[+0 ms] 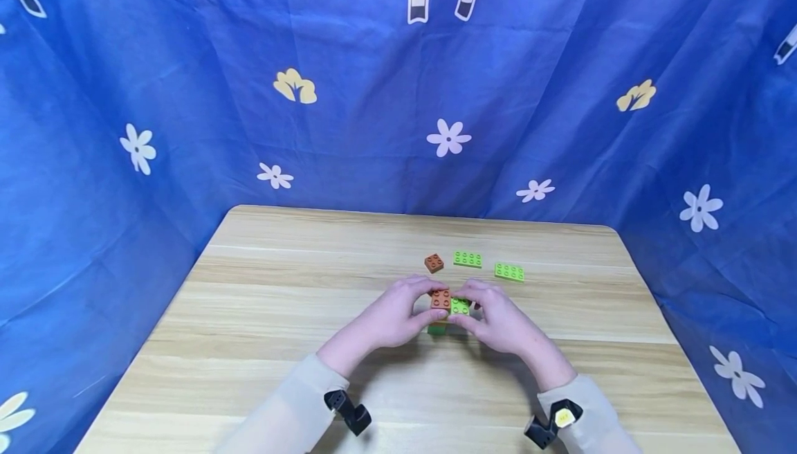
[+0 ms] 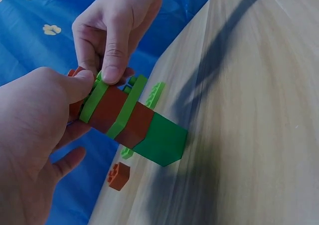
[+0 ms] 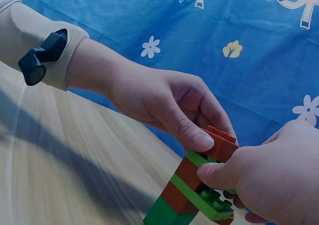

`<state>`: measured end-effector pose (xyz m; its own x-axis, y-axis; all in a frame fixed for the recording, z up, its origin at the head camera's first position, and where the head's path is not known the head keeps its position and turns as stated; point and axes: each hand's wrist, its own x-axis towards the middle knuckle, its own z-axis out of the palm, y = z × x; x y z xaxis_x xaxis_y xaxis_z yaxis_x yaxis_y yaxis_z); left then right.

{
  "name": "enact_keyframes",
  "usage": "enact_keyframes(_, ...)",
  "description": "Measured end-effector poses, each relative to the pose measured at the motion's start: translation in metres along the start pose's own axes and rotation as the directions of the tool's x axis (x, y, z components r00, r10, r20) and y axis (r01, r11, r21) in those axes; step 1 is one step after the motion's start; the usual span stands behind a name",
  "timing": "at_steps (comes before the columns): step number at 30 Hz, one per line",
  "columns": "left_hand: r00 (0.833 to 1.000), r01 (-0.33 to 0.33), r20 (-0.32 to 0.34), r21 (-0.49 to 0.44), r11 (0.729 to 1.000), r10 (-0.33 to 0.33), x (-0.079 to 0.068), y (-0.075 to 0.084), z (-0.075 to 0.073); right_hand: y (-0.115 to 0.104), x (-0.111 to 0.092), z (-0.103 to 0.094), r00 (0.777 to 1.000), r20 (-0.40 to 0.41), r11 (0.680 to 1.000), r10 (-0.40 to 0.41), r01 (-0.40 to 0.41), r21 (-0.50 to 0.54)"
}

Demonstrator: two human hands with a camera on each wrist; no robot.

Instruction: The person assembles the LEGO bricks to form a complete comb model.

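A tower of toy building bricks stands on the wooden table between both hands. Its base is a dark green brick, with brown bricks and thin light green plates stacked in turn above. On top sits a brown brick, which the left hand grips between thumb and fingers. Just under it, the upper light green plate juts out to the right. The right hand pinches that jutting end, thumb on the near side. Its fingertips are partly hidden behind the bricks.
Beyond the hands lie a loose brown brick, a light green plate and a second light green plate. A blue patterned cloth hangs behind and along the sides of the wooden table.
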<state>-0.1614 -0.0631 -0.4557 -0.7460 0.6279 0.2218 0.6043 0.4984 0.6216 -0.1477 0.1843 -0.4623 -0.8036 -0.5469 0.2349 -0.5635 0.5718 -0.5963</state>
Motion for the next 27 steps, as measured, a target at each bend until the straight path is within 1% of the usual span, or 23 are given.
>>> enact_keyframes(6, 1.000, -0.019, 0.006, 0.076, 0.997, 0.019, 0.0033, 0.0019, -0.0029, -0.0005, 0.0011, -0.0001, 1.000, 0.015, 1.000, 0.010, -0.010, 0.011)
enact_keyframes(12, 0.999, -0.051, 0.022, 0.158, 0.986, 0.048, 0.0058, 0.0047, -0.0063, -0.0009, 0.0018, 0.0004, 1.000, 0.020, 1.000, 0.016, -0.017, 0.016)
enact_keyframes(17, 0.998, -0.064, 0.032, 0.190, 0.980, 0.059, 0.0054, 0.0060, -0.0089, -0.0015, 0.0026, 0.0006, 1.000, 0.024, 0.999, 0.017, -0.017, 0.028)
enact_keyframes(20, 0.997, -0.069, 0.034, 0.187, 0.980, 0.063, 0.0053, 0.0051, -0.0088, -0.0010, 0.0025, 0.0002, 1.000, 0.021, 0.999, 0.011, -0.012, 0.031)
enact_keyframes(22, 0.998, -0.060, 0.033, 0.164, 0.985, 0.055, 0.0051, 0.0037, -0.0076, -0.0003, 0.0025, 0.0000, 1.000, 0.018, 1.000, 0.005, -0.005, 0.027)
enact_keyframes(27, 1.000, 0.015, 0.016, 0.035, 0.999, -0.015, 0.0033, -0.0009, -0.0016, 0.0002, 0.0023, -0.0013, 1.000, 0.018, 1.000, 0.004, -0.004, 0.003)
